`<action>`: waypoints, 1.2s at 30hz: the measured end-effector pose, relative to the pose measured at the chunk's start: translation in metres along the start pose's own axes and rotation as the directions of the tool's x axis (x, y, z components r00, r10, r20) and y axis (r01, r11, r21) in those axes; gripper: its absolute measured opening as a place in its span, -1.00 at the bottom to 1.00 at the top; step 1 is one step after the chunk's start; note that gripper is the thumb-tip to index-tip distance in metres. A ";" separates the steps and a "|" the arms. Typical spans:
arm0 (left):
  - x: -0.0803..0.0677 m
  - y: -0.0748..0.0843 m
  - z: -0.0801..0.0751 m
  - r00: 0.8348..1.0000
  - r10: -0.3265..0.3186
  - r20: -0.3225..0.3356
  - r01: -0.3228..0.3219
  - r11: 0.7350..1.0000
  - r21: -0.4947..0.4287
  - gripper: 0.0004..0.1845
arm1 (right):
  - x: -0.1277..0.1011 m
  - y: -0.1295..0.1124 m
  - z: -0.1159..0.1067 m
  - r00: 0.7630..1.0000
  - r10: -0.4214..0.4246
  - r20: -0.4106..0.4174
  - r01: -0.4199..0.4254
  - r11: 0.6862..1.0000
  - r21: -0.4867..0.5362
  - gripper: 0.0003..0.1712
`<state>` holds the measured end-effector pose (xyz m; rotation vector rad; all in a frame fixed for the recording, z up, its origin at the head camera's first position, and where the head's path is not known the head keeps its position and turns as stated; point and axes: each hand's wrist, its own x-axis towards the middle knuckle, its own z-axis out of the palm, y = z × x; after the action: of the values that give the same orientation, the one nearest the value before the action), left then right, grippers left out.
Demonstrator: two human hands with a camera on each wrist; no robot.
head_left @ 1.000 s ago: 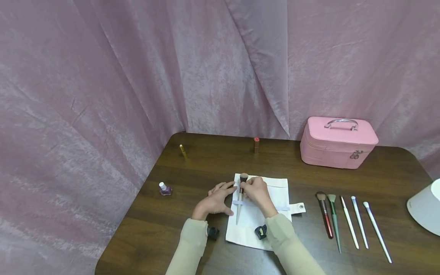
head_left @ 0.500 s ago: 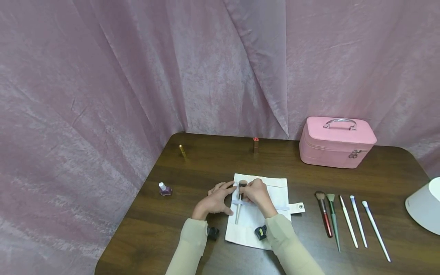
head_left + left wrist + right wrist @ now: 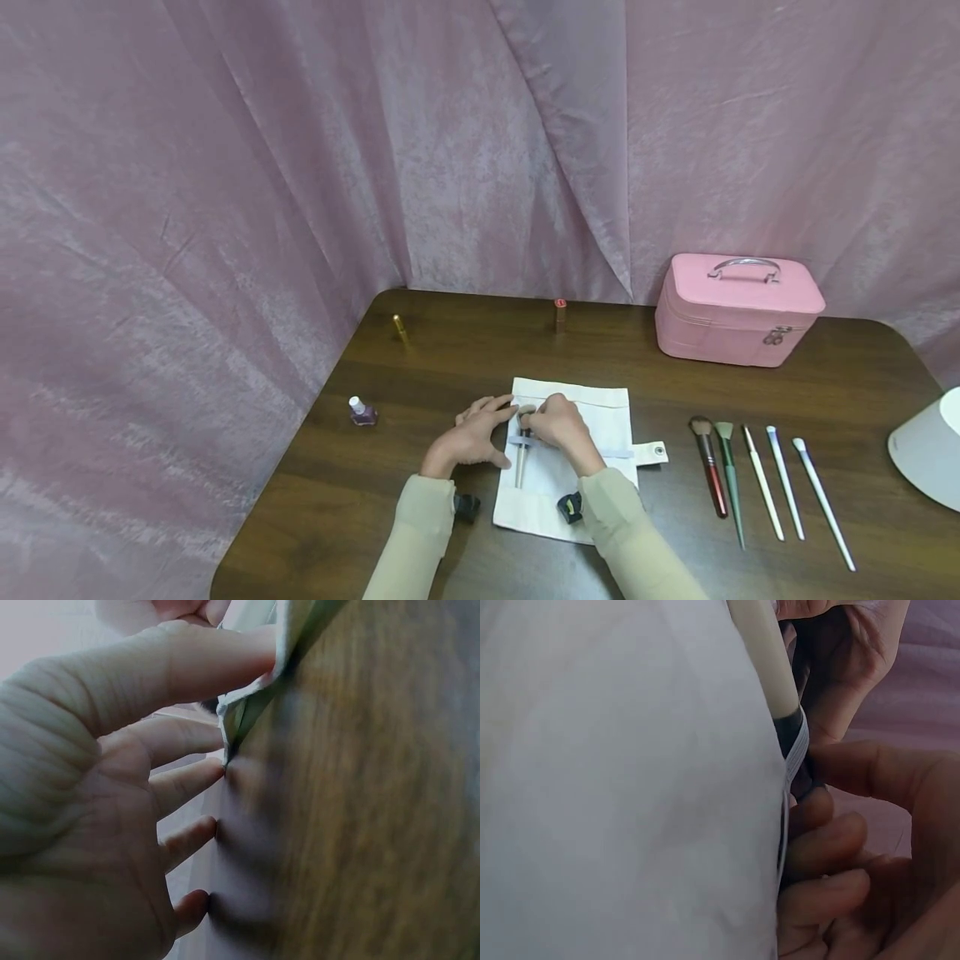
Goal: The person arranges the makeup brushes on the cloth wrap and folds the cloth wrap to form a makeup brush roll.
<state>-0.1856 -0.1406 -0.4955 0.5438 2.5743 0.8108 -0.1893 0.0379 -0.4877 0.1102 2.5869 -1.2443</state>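
We see both hands working at the left edge of a white fabric brush roll [image 3: 585,467] that lies flat on the dark wooden bench [image 3: 375,492], near its front edge. Our right hand [image 3: 558,427] has its fingers [image 3: 829,840] curled round the upper part of a makeup brush [image 3: 522,446], at the elastic band [image 3: 615,454] that crosses the roll; the cream handle [image 3: 761,652] runs under that band, as the right wrist view shows. The brush lies on the roll's left side, bristles toward the curtain, handle toward us. Our left hand [image 3: 468,437] rests beside it with fingers [image 3: 187,761] spread and nearly straight — fingertips on the bench and against the roll's left hem, thumb on the fabric edge, gripping nothing.

To the right of the roll, past its snap tab [image 3: 651,452], five more brushes [image 3: 757,479] lie in a row, roughly parallel, well apart from the hands, with bare wood between them and the roll. A pink case [image 3: 738,310] sits at the back right by the curtain [image 3: 300,167]. A nail polish bottle [image 3: 362,412] stands to the left of the left hand, and two tubes — a gold one [image 3: 401,328] and a reddish one [image 3: 558,315] — stand near the back edge. A white rounded object [image 3: 930,450] is cut off at the right edge.
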 end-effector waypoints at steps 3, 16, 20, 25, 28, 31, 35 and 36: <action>0.000 0.000 0.000 1.000 -0.001 0.002 0.001 1.000 -0.002 -0.05 | -0.001 -0.001 -0.001 1.000 -0.009 0.008 0.009 1.000 -0.030 -0.53; 0.000 0.002 -0.002 1.000 -0.002 0.000 0.002 1.000 -0.006 -0.06 | -0.003 -0.001 -0.004 0.999 -0.030 0.019 0.031 0.998 -0.059 -0.48; 0.000 0.001 -0.001 1.000 -0.003 0.001 0.003 1.000 0.006 -0.06 | -0.007 0.000 -0.009 0.999 -0.045 0.019 0.046 0.996 -0.079 -0.61; 0.004 0.002 0.002 1.000 -0.003 0.005 0.003 1.000 0.020 -0.04 | -0.009 0.006 -0.021 0.994 -0.112 0.000 0.111 0.989 -0.094 -0.78; 0.005 0.002 0.002 1.000 0.004 0.001 -0.004 1.000 0.007 -0.04 | -0.009 0.010 -0.028 0.985 -0.171 -0.023 0.168 0.981 -0.093 -0.83; 0.005 0.001 0.002 1.000 0.017 0.000 -0.017 1.000 -0.009 -0.05 | -0.010 0.014 -0.034 0.973 -0.222 -0.061 0.216 0.972 -0.090 -0.86; 0.002 -0.002 0.003 1.000 0.017 -0.007 -0.017 1.000 -0.013 -0.05 | -0.013 0.017 -0.042 0.962 -0.260 -0.089 0.255 0.965 -0.060 -0.77; 0.002 -0.002 0.003 1.000 0.017 -0.009 -0.017 1.000 -0.010 -0.05 | -0.014 0.018 -0.044 0.960 -0.265 -0.094 0.261 0.964 -0.052 -0.75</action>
<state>-0.1863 -0.1398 -0.4999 0.5615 2.5758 0.8337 -0.1816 0.0840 -0.4712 -0.1910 2.7816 -1.3041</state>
